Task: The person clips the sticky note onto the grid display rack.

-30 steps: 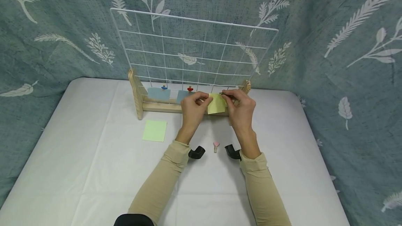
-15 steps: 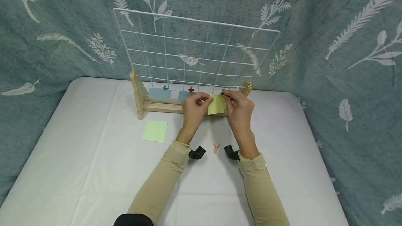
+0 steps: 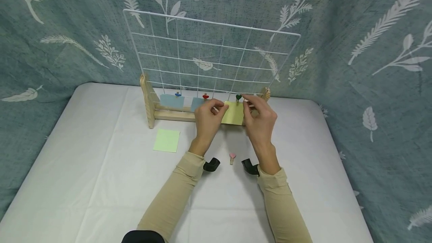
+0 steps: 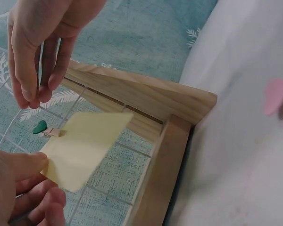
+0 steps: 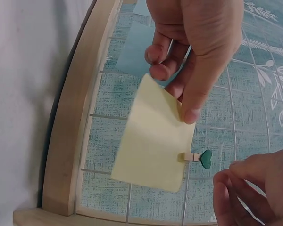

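My left hand (image 3: pixel 210 118) pinches the upper left corner of a yellow sticky note (image 3: pixel 233 113) between thumb and fingers. The note hangs at the front of a white wire grid (image 3: pixel 209 63). A small wooden clothespin with a green heart (image 5: pixel 205 159) is clipped on the note's top edge. Just beside the clothespin, my right hand (image 3: pixel 261 117) has its thumb and fingertips close together, bent loosely, with nothing between them; the right wrist view shows a gap from the heart. Two blue notes (image 3: pixel 172 101) hang further left, under a blue clothespin (image 3: pixel 177 94) and a red-heart clothespin (image 3: pixel 205 96).
A light green note (image 3: pixel 167 140) lies on the white table (image 3: pixel 101 183) left of my arms. A pink-heart clothespin (image 3: pixel 232 158) lies between my forearms. Wooden feet (image 3: pixel 147 102) and a crossbar (image 3: pixel 173 116) carry the grid. A patterned curtain (image 3: pixel 67 18) stands behind.
My right hand has let go of the green-heart clothespin and moved slightly right, so the heart now shows. The yellow note appears flatter and wider; my left hand keeps its pinch on it.
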`<action>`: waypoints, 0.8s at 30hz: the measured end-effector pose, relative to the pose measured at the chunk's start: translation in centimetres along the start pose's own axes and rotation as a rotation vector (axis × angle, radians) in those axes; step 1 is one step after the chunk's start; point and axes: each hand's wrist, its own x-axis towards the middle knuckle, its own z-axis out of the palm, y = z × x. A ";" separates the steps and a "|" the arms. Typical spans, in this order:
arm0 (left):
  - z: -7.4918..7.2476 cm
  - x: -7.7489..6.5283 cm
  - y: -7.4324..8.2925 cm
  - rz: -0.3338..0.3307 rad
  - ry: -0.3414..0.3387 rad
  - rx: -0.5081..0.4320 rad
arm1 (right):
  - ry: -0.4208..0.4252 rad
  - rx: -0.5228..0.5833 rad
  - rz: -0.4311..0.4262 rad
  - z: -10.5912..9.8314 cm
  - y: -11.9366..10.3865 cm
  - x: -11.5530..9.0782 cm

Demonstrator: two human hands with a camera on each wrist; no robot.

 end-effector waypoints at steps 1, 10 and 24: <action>0.0 -0.1 0.1 0.007 0.009 0.006 | 0.000 0.004 0.006 -0.2 0.0 -0.1; -0.3 -1.1 -0.1 0.063 0.132 0.009 | -0.023 -0.009 0.053 -1.6 0.3 -1.6; -1.5 -3.8 -1.2 0.067 0.087 0.081 | -0.218 -0.020 0.100 -2.6 0.4 -5.6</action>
